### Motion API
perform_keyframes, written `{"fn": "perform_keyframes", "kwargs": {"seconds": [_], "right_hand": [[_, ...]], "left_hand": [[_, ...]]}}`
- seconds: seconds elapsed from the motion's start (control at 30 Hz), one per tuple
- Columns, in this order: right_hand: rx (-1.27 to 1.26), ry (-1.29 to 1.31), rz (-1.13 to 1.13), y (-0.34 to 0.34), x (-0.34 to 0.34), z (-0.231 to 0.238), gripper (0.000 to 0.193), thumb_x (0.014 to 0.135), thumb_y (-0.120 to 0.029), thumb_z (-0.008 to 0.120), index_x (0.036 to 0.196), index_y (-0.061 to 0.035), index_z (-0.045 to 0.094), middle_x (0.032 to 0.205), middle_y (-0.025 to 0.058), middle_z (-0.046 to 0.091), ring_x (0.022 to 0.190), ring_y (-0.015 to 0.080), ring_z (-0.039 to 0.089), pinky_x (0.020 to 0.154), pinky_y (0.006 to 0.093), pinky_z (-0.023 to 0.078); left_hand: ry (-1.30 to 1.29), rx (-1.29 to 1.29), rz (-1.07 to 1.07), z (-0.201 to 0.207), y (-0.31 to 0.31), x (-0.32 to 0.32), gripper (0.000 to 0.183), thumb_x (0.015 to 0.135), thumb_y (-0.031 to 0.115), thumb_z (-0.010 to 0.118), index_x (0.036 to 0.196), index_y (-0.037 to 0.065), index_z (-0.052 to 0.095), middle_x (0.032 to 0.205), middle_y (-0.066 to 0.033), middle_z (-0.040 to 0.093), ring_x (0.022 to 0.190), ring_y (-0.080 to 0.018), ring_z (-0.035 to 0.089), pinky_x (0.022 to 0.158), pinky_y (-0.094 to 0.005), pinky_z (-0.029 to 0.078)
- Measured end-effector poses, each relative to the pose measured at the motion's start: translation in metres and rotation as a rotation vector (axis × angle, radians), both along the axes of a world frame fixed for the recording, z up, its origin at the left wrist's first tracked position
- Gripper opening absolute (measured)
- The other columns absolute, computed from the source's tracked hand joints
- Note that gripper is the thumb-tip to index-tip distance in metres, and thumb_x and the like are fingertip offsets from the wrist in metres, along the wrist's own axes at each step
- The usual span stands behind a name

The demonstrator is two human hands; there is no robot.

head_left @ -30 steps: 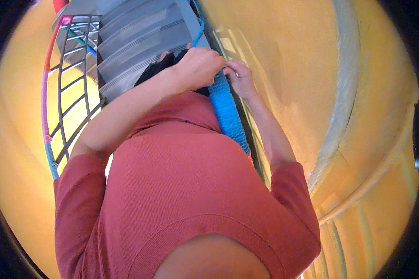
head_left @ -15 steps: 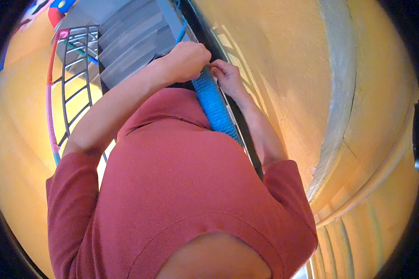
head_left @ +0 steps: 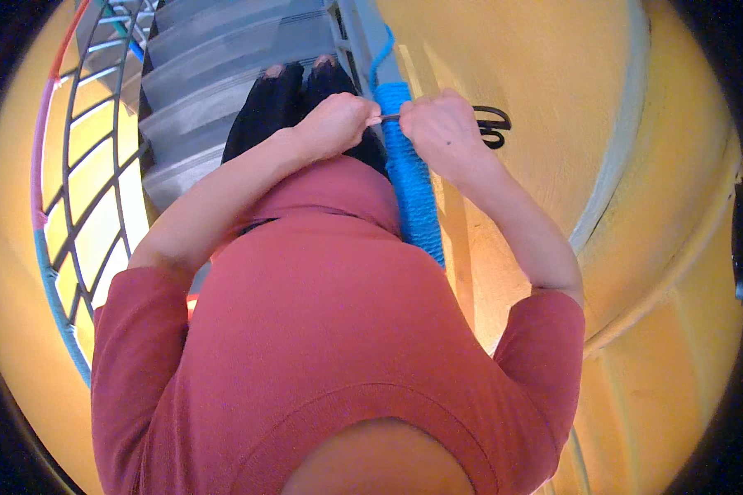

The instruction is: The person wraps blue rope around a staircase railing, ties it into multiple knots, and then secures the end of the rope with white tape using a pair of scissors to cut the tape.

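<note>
A pair of scissors (head_left: 495, 124) with dark looped handles lies crosswise over the handrail. My right hand (head_left: 446, 136) is closed around its middle, with the handles sticking out to the right. Close by on the left, my left hand (head_left: 337, 125) is pinched at the tip end of the dark blade; whether yarn is also between those fingers is hidden. Beneath the hands runs the handrail, wrapped tightly in bright blue yarn (head_left: 413, 190). A loose blue strand (head_left: 381, 58) trails from the top of the wrapping along the bare rail.
Grey stairs (head_left: 198, 87) descend ahead, with my feet in dark trousers (head_left: 260, 111) on them. To the left stands a black metal lattice railing (head_left: 93, 169) with its rail wrapped in coloured yarn. A curved yellow wall (head_left: 537, 74) rises close on the right.
The scissors have come into view in my right hand, which has moved right and across the rail. My body has shifted, so the feet now show and the lattice railing sits further left.
</note>
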State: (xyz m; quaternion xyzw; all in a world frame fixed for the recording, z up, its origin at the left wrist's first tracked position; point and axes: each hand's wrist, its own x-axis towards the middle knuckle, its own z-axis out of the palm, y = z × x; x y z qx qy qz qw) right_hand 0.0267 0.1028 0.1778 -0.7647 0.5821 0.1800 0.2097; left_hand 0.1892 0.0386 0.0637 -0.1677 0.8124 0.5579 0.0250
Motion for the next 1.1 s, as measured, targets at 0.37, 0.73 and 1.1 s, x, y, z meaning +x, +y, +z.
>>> {"fn": "perform_keyframes", "kwargs": {"seconds": [0.37,0.73,1.1], "right_hand": [[0.152,0.089,0.204,-0.028,0.043,-0.003,0.011,0.072,-0.011,0.060,0.062,-0.0128,0.065,0.064,0.0088,0.064,0.067,0.0219,0.066,0.057,0.0375,0.045],[0.041,0.379,0.193,-0.008,0.070,-0.005,0.006,0.072,-0.012,0.060,0.067,-0.0146,0.061,0.065,0.0033,0.061,0.066,0.0186,0.063,0.059,0.0323,0.042],[0.088,0.171,-0.042,-0.014,0.021,0.001,0.009,0.079,-0.019,0.064,0.077,-0.0123,0.059,0.071,0.0058,0.062,0.072,0.0230,0.062,0.066,0.0378,0.042]], "left_hand": [[0.186,0.074,-0.004,-0.039,0.027,0.007,0.023,0.066,-0.005,0.054,0.084,0.005,0.064,0.084,-0.0200,0.063,0.084,-0.0395,0.061,0.072,-0.0435,0.050],[0.220,0.070,0.081,-0.048,0.035,0.007,0.013,0.066,-0.001,0.058,0.078,0.002,0.060,0.077,-0.0205,0.063,0.079,-0.0394,0.062,0.070,-0.0461,0.050],[0.127,-0.030,0.002,-0.014,0.007,0.020,0.012,0.069,0.001,0.060,0.081,0.004,0.059,0.079,-0.0150,0.063,0.083,-0.0356,0.064,0.073,-0.0450,0.051]]}}
